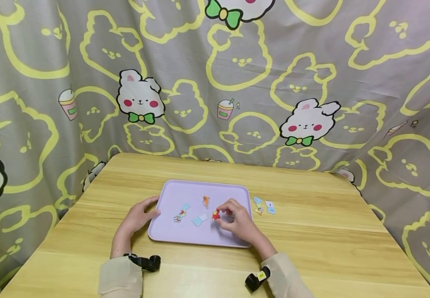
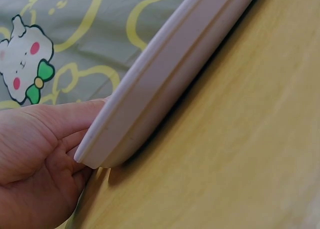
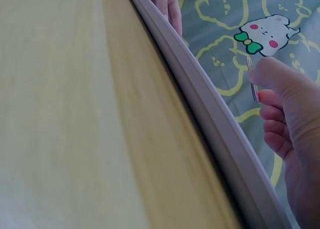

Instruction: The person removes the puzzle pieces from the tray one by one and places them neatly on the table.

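A lilac tray (image 1: 224, 239) lies on the wooden table. At its left edge is my left hand (image 1: 138, 215), gripping the rim with the thumb over it; in the left wrist view the other fingers are partly hidden behind the tray wall (image 2: 145, 84). My right hand (image 1: 239, 221) pinches a small red and yellow puzzle piece (image 1: 216, 215) between thumb and fingertips above the tray. Edge-on, that piece (image 3: 252, 79) looks thin in the right wrist view. Nearby on the tray lie a light blue and white piece (image 1: 199, 219), an orange piece (image 1: 206, 201) and a multicoloured group (image 1: 181, 214).
Right of the tray, a blue and yellow group of pieces (image 1: 257, 205) and a white and blue piece (image 1: 270, 207) rest on the table (image 1: 330, 240). A grey curtain (image 1: 189, 62) with bear and rabbit prints hangs behind and at both sides.
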Tool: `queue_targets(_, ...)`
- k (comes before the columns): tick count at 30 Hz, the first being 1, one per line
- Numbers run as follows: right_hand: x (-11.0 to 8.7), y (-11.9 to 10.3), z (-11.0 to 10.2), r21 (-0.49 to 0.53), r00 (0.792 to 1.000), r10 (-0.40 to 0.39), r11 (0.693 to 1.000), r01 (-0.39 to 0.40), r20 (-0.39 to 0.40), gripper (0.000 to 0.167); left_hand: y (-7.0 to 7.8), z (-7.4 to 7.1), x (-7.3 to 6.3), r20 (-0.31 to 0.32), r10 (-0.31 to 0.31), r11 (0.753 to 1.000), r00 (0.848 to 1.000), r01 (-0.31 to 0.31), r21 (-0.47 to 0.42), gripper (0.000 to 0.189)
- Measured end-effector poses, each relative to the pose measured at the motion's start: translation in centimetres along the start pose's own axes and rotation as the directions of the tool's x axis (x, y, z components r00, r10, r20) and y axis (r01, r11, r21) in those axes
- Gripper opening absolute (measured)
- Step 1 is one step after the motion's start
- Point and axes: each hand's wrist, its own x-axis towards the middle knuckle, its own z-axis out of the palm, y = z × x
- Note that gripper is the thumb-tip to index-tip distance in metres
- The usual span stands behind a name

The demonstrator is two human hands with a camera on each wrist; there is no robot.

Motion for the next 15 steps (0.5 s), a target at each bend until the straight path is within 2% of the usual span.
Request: queue_targets(15, -0.3, 1.2, -1.1, 0.007, 1.0, -0.004, 1.0, 0.005, -0.025, 0.028, 0.1, 0.0, 0.0, 0.002, -0.012, 1.0, 1.0, 0.011, 0.01, 0.056)
